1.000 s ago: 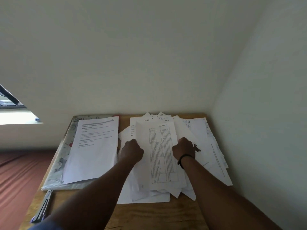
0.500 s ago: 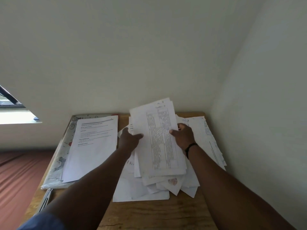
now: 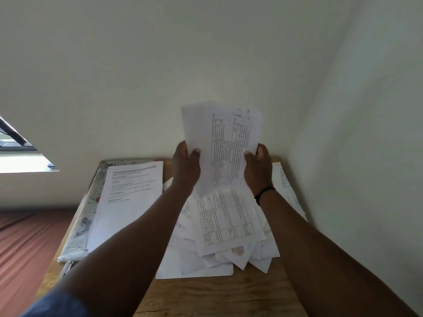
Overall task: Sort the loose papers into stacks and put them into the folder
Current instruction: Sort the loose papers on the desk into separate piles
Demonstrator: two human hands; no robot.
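wooden table (image 3: 217, 296) | white walls (image 3: 160, 65) | window (image 3: 16, 147) far left

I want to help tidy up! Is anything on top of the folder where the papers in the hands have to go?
Yes. A typed sheet lies on the patterned folder, covering most of it. Both hands hold the lifted papers above the messy pile.

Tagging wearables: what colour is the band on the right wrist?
Black, a thin band just below the right hand; seen in the head view.
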